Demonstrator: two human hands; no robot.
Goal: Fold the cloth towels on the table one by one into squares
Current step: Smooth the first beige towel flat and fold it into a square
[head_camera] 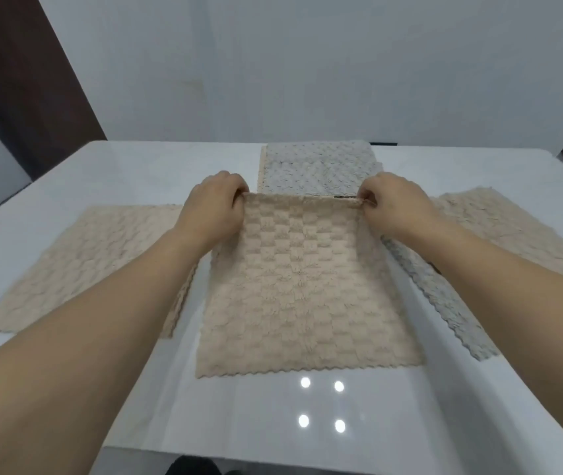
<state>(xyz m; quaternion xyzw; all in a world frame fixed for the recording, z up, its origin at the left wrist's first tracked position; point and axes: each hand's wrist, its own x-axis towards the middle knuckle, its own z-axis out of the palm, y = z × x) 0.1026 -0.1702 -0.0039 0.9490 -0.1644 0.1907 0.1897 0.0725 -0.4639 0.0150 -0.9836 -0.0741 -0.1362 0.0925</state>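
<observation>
A beige checkered cloth towel (304, 289) lies spread in the middle of the white table (307, 423), its scalloped near edge toward me. My left hand (216, 207) pinches its far left corner and my right hand (395, 205) pinches its far right corner, with the far edge held taut and slightly lifted between them. Behind it lies a grey towel (318, 166), flat, with a beige edge showing on its left side.
Another beige towel (78, 265) lies flat at the left, partly under my left forearm. At the right a grey towel (444, 299) overlaps a beige one (513, 224). A white wall stands behind the table. Ceiling lights reflect on the glossy near surface.
</observation>
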